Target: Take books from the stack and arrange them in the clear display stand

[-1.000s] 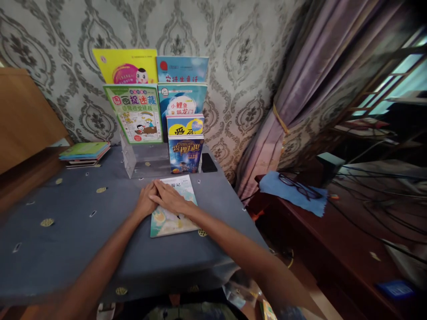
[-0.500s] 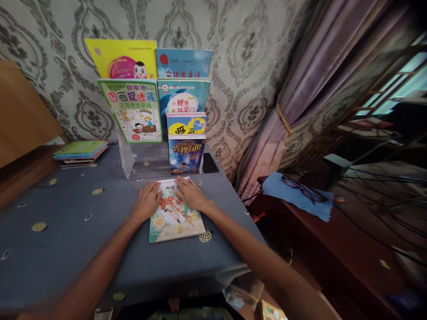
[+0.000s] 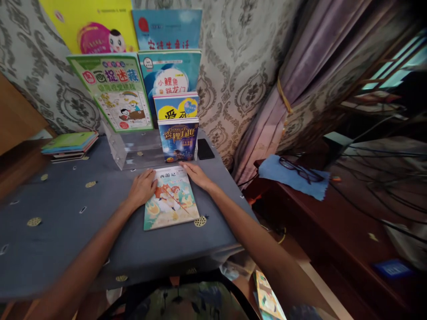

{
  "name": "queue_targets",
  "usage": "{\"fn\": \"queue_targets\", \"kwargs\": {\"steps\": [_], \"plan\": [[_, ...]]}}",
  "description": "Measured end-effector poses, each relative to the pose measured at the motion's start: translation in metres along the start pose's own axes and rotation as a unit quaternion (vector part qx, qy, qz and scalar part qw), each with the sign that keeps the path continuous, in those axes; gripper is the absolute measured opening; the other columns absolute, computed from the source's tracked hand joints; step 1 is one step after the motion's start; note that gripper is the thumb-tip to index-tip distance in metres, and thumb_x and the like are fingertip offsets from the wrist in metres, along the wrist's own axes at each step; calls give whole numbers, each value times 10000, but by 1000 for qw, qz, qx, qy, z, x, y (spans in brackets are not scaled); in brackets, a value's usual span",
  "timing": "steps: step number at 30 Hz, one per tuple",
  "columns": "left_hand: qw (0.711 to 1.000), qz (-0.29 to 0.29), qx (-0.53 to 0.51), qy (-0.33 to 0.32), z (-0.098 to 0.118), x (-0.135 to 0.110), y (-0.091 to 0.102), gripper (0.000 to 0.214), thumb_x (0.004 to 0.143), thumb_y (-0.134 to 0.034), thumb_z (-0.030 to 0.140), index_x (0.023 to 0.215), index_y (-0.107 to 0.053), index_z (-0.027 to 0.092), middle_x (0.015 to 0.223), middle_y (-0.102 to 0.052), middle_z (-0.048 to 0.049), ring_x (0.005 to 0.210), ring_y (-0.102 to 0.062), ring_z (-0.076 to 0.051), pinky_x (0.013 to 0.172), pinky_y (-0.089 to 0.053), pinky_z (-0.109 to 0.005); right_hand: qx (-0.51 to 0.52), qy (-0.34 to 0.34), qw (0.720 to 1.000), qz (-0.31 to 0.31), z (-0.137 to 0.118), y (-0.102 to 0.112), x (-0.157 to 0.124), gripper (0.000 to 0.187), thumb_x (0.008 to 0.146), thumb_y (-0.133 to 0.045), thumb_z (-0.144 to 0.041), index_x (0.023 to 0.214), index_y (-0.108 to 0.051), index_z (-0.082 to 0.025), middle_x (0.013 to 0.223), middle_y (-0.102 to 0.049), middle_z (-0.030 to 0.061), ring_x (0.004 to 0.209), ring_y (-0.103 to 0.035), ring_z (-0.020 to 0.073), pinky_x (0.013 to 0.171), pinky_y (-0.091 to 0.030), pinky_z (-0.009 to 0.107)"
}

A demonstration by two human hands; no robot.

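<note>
A picture book (image 3: pixel 171 198) with white lettering space at its top and an illustrated figure on its cover lies flat on the cloth-covered table. My left hand (image 3: pixel 143 189) rests along the book's upper left edge, fingers stretched out and touching it. At the upper right corner, my right hand (image 3: pixel 197 175) has its fingers extended against the edge; its thumb is hidden. Just behind stands a clear acrylic book rack (image 3: pixel 133 153). It holds a dark blue book (image 3: pixel 178 140), a green-bordered book (image 3: pixel 115 95), a teal book (image 3: pixel 170 73) and others.
A black phone (image 3: pixel 205 149) lies right of the rack. Several stacked books (image 3: pixel 70 144) sit at the table's back left. On the dark red cabinet (image 3: pixel 336 226) are a blue cloth (image 3: pixel 271 171), eyeglasses (image 3: pixel 300 170) and cables. Another book (image 3: pixel 267 295) is low at the right.
My right hand has slid off the cover to the book's upper right edge, uncovering the title. My left hand stays at the left edge. The view has tilted down and come closer.
</note>
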State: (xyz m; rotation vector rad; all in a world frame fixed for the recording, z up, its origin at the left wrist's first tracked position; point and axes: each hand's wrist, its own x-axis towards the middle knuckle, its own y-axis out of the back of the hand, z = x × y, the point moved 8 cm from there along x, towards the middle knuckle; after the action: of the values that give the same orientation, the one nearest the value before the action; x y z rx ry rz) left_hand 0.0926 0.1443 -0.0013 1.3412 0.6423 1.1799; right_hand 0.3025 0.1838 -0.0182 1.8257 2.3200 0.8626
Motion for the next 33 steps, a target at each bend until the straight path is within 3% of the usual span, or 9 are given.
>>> {"fn": "queue_targets", "kwargs": {"steps": [8, 13, 22, 33], "plan": [[997, -22, -16, -78, 38, 35, -16, 470, 954, -366, 222, 1367, -573, 134, 1472, -549, -141, 1387, -486, -269, 1172, -344, -470, 41, -8, 999, 14, 1, 2, 3, 514, 1037, -366, -520, 1341, -635, -204, 1397, -631, 80, 1292, -583, 227, 1128, -420, 411], [988, -50, -41, -140, 76, 37, -22, 492, 965, -337, 201, 1404, -543, 113, 1509, -507, -147, 1440, -419, -249, 1199, -297, -470, 29, 0, 999, 13, -3, 4, 4, 514, 1042, -353, -511, 1329, -646, -202, 1396, -632, 71, 1319, -558, 228, 1160, -382, 415], [955, -95, -107, -259, 120, -10, -14, 457, 982, -356, 214, 1382, -571, 164, 1473, -554, -112, 1420, -446, -226, 1191, -307, -509, 8, 3, 1000, 6, -6, 3, 3, 487, 1052, -352, -457, 1353, -619, -183, 1405, -626, 67, 1319, -555, 192, 1159, -382, 368], [915, -108, -149, -358, 140, -73, 1, 473, 985, -387, 125, 1405, -544, 278, 1477, -557, -50, 1419, -453, -204, 1195, -310, -570, -11, 28, 1000, 3, -10, 3, 1, 534, 1031, -340, -568, 1323, -647, -243, 1391, -638, 47, 1304, -573, 226, 1139, -409, 410]]}}
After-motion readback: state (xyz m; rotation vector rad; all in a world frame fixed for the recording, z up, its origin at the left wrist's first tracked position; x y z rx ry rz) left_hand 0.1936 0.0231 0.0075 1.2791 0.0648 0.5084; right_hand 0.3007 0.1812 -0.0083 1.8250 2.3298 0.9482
